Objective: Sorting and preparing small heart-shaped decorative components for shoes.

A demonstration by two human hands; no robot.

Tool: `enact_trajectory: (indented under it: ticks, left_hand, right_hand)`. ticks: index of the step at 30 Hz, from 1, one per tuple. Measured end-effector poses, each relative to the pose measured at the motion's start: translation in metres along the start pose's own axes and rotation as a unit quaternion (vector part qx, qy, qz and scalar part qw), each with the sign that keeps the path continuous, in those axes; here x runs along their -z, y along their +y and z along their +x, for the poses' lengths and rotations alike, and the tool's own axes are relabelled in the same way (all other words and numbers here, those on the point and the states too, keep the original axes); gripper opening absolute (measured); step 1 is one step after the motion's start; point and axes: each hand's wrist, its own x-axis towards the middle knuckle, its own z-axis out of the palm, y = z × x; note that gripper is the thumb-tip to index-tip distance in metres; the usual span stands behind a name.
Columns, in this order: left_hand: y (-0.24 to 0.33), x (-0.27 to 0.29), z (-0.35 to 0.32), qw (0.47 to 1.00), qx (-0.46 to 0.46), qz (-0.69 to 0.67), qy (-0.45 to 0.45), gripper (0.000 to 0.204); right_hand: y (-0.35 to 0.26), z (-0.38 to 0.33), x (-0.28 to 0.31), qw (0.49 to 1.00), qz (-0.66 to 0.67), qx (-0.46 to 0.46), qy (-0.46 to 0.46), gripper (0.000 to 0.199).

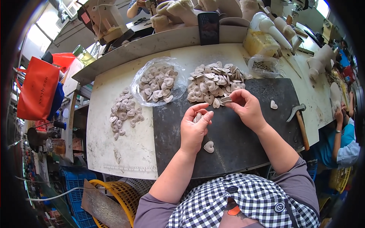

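Over the black mat (pixel 243 140) on the table, my left hand (pixel 194 129) is closed around a small beige heart-shaped piece (pixel 197 117). Just to its right, my right hand (pixel 247 110) pinches another beige heart piece (pixel 226 100) between thumb and fingers, at the near edge of a large pile of heart pieces (pixel 215 81). One loose heart (pixel 208 146) lies on the mat below my hands. A second single heart (pixel 273 104) rests on the mat to the right.
A clear plastic bag (pixel 138 97) of hearts stands left of the pile, with scattered hearts (pixel 123 114) beyond it. A hammer (pixel 302 127) lies at the mat's right edge. Behind are a box of small studs (pixel 263 67), a glue container (pixel 260 42) and a phone (pixel 208 28).
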Motion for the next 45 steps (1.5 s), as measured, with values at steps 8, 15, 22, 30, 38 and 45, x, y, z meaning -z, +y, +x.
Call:
enact_trajectory:
  ticks: [8,15,22,30,38,45]
  left_hand:
    - [-0.002,-0.002,-0.004,0.997,-0.044,0.063,-0.020,0.023]
    - [-0.003,0.011,0.001,0.991,-0.071,-0.101,-0.043,0.022]
    - [-0.002,0.000,-0.003,0.986,-0.049,0.161,-0.009,0.026]
    - [-0.007,-0.001,-0.002,0.965,-0.086,0.247,0.001,0.032]
    - [-0.009,-0.002,-0.005,0.992,-0.053,0.083,-0.074,0.046]
    - [-0.011,-0.001,-0.002,0.995,-0.029,-0.063,-0.065,0.035]
  right_hand:
    - [-0.015,-0.024,-0.012,0.993,0.116,-0.001,-0.028,0.020]
    - [-0.014,-0.002,-0.016,0.917,-0.374,0.141,-0.020,0.033]
    - [-0.008,-0.012,-0.004,0.954,-0.267,0.125,-0.047,0.016]
    - [0.000,-0.013,-0.002,0.946,-0.241,0.215,0.034,0.017]
    - [-0.019,-0.024,-0.019,0.952,0.275,-0.110,-0.074,0.015]
    - [-0.026,-0.025,-0.048,0.944,0.316,-0.095,-0.020,0.012]
